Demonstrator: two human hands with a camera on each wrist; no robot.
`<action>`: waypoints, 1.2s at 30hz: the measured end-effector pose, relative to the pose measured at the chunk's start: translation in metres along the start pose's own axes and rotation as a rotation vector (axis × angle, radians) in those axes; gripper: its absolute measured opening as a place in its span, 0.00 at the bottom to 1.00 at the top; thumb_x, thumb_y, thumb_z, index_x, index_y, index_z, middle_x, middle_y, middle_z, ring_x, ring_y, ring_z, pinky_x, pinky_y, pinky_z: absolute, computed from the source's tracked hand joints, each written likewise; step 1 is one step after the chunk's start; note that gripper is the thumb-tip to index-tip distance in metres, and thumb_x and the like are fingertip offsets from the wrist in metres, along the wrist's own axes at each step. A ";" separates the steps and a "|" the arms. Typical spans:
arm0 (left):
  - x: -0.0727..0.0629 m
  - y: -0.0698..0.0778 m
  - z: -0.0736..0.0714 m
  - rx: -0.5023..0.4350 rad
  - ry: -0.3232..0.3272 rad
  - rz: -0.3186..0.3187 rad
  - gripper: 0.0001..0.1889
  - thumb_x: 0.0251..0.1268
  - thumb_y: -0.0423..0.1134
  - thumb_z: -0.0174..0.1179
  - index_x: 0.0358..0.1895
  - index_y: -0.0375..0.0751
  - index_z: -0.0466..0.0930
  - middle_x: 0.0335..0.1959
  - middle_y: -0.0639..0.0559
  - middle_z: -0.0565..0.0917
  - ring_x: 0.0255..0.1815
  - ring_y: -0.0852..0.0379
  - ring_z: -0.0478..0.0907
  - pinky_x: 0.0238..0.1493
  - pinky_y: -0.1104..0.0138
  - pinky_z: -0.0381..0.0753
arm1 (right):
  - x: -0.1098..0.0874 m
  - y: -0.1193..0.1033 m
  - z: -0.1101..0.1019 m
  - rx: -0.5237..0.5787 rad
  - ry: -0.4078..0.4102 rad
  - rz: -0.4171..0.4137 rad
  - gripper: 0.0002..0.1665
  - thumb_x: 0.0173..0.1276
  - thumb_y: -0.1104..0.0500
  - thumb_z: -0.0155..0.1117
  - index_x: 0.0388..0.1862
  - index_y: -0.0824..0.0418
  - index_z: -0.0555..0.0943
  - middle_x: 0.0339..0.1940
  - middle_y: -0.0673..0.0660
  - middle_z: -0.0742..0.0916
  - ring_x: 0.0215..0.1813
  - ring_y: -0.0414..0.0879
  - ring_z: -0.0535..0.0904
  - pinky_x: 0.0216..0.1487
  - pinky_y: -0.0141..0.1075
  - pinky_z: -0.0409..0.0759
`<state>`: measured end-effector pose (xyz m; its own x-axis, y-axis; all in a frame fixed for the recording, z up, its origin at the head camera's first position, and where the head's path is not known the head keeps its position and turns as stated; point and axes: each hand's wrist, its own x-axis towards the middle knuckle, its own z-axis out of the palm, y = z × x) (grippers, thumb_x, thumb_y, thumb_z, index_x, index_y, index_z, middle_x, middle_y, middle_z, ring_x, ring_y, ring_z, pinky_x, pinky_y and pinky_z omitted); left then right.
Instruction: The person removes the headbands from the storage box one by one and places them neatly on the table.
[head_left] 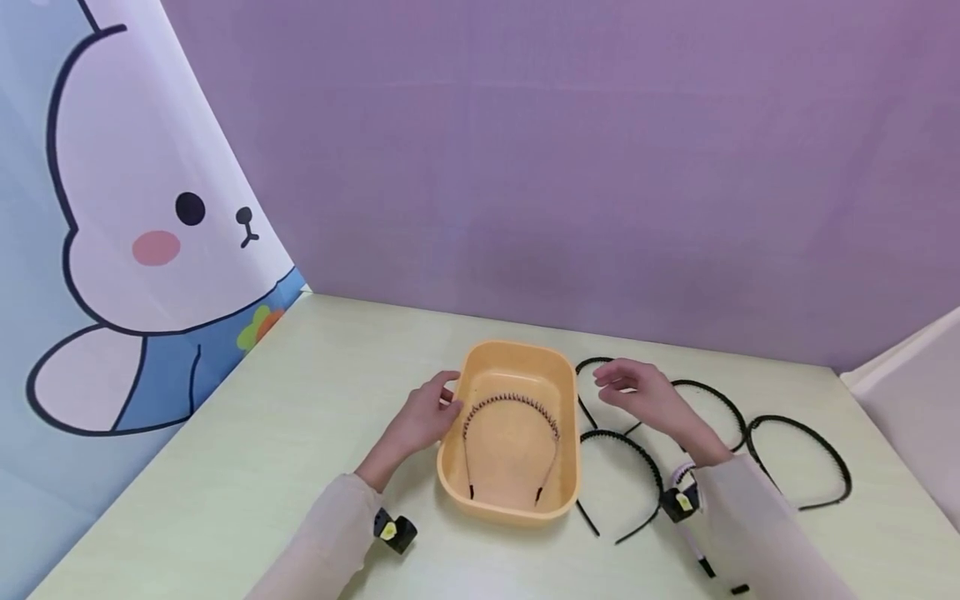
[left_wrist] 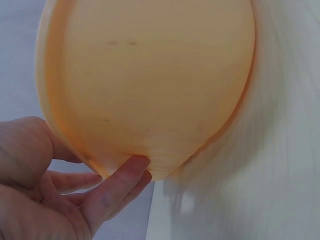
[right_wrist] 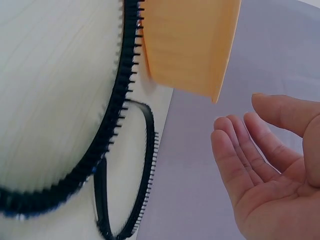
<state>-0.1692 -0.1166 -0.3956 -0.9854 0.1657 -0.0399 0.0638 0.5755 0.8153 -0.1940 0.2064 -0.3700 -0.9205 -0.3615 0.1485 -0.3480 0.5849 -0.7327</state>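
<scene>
A light orange plastic bin with rounded corners stands on the table. Inside lies a thin toothed headband with dark tips, its arch toward the back. My left hand grips the bin's left side at the rim; in the left wrist view, fingertips press the outer wall. To the right of the bin my right hand hangs above the table, fingers loosely bent and nothing between them. Beneath and around it lie several black headbands, the near ones toothed in the right wrist view.
A pinkish headband with black tips lies partly hidden under the right forearm. Another black headband is farther right. A purple cloth hangs along the table's back edge, and a cartoon-print cloth hangs at the left.
</scene>
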 end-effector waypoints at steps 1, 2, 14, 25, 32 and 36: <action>0.000 0.000 0.000 -0.001 0.000 -0.003 0.24 0.69 0.32 0.52 0.67 0.33 0.64 0.46 0.36 0.80 0.41 0.49 0.82 0.33 0.64 0.84 | 0.001 -0.001 0.001 0.000 -0.003 -0.003 0.14 0.65 0.66 0.62 0.49 0.70 0.78 0.46 0.69 0.84 0.47 0.56 0.82 0.43 0.28 0.81; 0.000 0.000 0.000 -0.001 0.000 -0.004 0.24 0.69 0.33 0.52 0.67 0.33 0.64 0.46 0.36 0.80 0.41 0.49 0.82 0.33 0.64 0.84 | 0.002 -0.002 0.002 0.001 -0.009 -0.008 0.14 0.65 0.67 0.62 0.49 0.70 0.78 0.46 0.69 0.84 0.47 0.56 0.82 0.43 0.29 0.81; 0.002 -0.001 0.000 0.013 0.006 -0.005 0.24 0.68 0.33 0.52 0.67 0.34 0.64 0.46 0.36 0.80 0.42 0.49 0.81 0.33 0.64 0.84 | 0.019 -0.016 0.017 0.017 -0.043 -0.045 0.14 0.65 0.67 0.61 0.49 0.71 0.78 0.46 0.67 0.84 0.47 0.56 0.82 0.47 0.42 0.82; 0.001 -0.001 -0.001 0.005 0.007 -0.013 0.24 0.69 0.34 0.52 0.67 0.35 0.64 0.47 0.36 0.80 0.41 0.49 0.82 0.33 0.64 0.84 | 0.032 -0.021 0.030 -0.005 -0.071 -0.094 0.14 0.65 0.68 0.60 0.49 0.71 0.78 0.46 0.68 0.84 0.47 0.56 0.82 0.45 0.40 0.83; 0.001 -0.002 -0.001 -0.007 -0.002 -0.004 0.24 0.69 0.33 0.52 0.67 0.34 0.64 0.46 0.35 0.80 0.41 0.48 0.81 0.32 0.64 0.84 | 0.045 -0.025 0.037 -0.023 -0.123 -0.110 0.15 0.64 0.70 0.61 0.49 0.73 0.77 0.46 0.69 0.84 0.47 0.58 0.82 0.49 0.47 0.82; 0.000 -0.002 -0.001 -0.014 -0.002 0.009 0.24 0.68 0.33 0.52 0.67 0.33 0.64 0.46 0.35 0.80 0.41 0.48 0.82 0.32 0.64 0.84 | 0.051 -0.029 0.043 -0.002 -0.151 -0.090 0.15 0.62 0.70 0.62 0.48 0.74 0.77 0.45 0.69 0.83 0.47 0.57 0.81 0.50 0.47 0.81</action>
<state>-0.1696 -0.1183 -0.3969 -0.9844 0.1725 -0.0335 0.0705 0.5624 0.8239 -0.2232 0.1398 -0.3697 -0.8484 -0.5174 0.1119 -0.4283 0.5469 -0.7194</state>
